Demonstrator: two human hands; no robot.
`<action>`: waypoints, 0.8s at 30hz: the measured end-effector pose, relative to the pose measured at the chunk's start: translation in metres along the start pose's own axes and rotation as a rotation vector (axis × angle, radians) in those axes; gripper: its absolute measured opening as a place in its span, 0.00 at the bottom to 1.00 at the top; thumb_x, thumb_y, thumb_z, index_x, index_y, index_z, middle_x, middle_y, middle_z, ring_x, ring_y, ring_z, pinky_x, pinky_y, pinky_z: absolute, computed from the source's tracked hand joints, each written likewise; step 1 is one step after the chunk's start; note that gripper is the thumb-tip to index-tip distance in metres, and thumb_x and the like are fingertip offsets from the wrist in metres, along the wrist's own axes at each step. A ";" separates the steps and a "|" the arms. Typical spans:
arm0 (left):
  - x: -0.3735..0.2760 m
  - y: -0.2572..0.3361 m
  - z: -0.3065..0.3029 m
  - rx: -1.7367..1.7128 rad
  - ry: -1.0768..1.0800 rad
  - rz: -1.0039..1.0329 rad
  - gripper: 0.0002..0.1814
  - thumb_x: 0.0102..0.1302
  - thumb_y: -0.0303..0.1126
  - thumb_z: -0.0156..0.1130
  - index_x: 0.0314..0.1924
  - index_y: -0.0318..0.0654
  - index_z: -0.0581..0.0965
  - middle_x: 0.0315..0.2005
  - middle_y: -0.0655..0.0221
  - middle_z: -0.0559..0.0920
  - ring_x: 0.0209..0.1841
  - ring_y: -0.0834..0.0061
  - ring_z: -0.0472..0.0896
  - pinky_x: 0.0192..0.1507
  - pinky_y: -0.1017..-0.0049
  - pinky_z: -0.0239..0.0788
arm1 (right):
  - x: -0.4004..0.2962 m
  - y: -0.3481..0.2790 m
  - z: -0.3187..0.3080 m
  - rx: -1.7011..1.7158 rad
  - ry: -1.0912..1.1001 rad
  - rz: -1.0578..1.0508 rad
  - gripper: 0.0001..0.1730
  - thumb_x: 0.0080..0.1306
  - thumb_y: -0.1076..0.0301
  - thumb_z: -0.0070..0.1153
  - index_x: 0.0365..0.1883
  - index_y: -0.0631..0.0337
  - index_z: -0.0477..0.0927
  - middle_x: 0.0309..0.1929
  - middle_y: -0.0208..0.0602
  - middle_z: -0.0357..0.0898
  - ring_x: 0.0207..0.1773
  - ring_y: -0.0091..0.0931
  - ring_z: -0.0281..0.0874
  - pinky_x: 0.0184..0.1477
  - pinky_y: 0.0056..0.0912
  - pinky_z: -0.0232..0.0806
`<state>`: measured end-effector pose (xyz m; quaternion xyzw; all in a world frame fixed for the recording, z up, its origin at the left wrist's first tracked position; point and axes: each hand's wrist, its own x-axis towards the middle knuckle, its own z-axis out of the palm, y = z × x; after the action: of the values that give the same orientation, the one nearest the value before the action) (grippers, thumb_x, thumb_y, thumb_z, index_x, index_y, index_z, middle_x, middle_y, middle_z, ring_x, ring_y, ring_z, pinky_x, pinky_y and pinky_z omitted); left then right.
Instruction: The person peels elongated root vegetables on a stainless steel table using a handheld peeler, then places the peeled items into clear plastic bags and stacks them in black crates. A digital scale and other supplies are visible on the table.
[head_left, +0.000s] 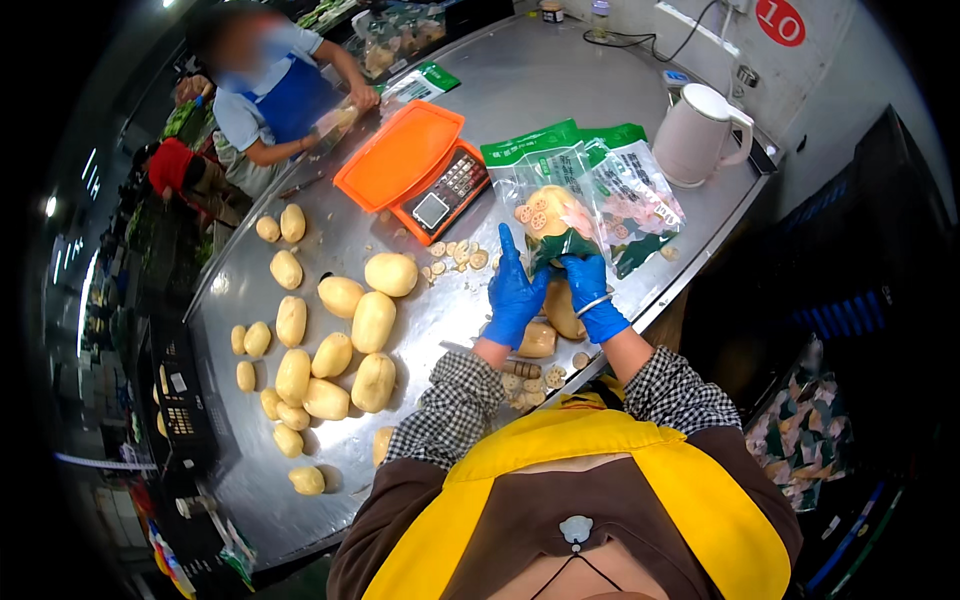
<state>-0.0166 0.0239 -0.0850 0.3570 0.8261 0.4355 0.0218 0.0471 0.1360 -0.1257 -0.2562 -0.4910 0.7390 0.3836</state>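
Note:
A printed plastic bag (540, 169) with a green top band lies on the steel table before me, showing lotus root slices and a pale rounded form. My right hand (589, 289), blue-gloved with a bangle at the wrist, grips the bag's near end. At the bag's lower left, my left hand (517, 296), also gloved, has its fingers extended and thumb apart. A second printed bag (634, 195) lies flat, partly under the first. Below my hands are lotus root pieces (537, 340), cut slices (525, 390) and, partly hidden by my right hand, a larger lotus root (562, 309).
An orange weighing scale (401, 157) stands beyond the bags, with root trimmings (457, 255) near it. Several peeled lotus root sections (373, 322) spread across the left side of the steel table (225, 450). A kettle (697, 135) stands at right. Across the table a co-worker (281, 97) handles a bag.

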 end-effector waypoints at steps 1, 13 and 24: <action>0.004 0.002 0.002 -0.012 0.008 -0.055 0.48 0.52 0.34 0.62 0.68 0.38 0.47 0.37 0.53 0.78 0.34 0.54 0.78 0.32 0.62 0.69 | 0.000 -0.001 0.003 -0.005 0.016 -0.008 0.18 0.57 0.78 0.56 0.47 0.67 0.75 0.43 0.34 0.76 0.40 0.22 0.75 0.40 0.24 0.71; 0.013 0.010 0.015 0.390 -0.132 0.387 0.40 0.50 0.23 0.56 0.66 0.41 0.57 0.19 0.66 0.76 0.20 0.66 0.76 0.22 0.68 0.68 | 0.041 0.053 -0.023 -0.805 -0.142 -0.288 0.05 0.61 0.69 0.50 0.28 0.60 0.75 0.25 0.36 0.76 0.29 0.26 0.73 0.30 0.30 0.65; 0.012 0.013 0.038 0.322 -0.184 0.580 0.34 0.52 0.23 0.54 0.63 0.42 0.63 0.17 0.65 0.76 0.19 0.65 0.75 0.21 0.67 0.66 | 0.084 0.069 -0.047 -0.783 -0.507 -0.131 0.17 0.66 0.62 0.47 0.49 0.61 0.74 0.42 0.38 0.77 0.42 0.31 0.74 0.45 0.30 0.67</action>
<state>-0.0053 0.0627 -0.0953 0.6137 0.7429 0.2533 -0.0851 0.0121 0.2141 -0.2077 -0.1614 -0.8260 0.5119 0.1718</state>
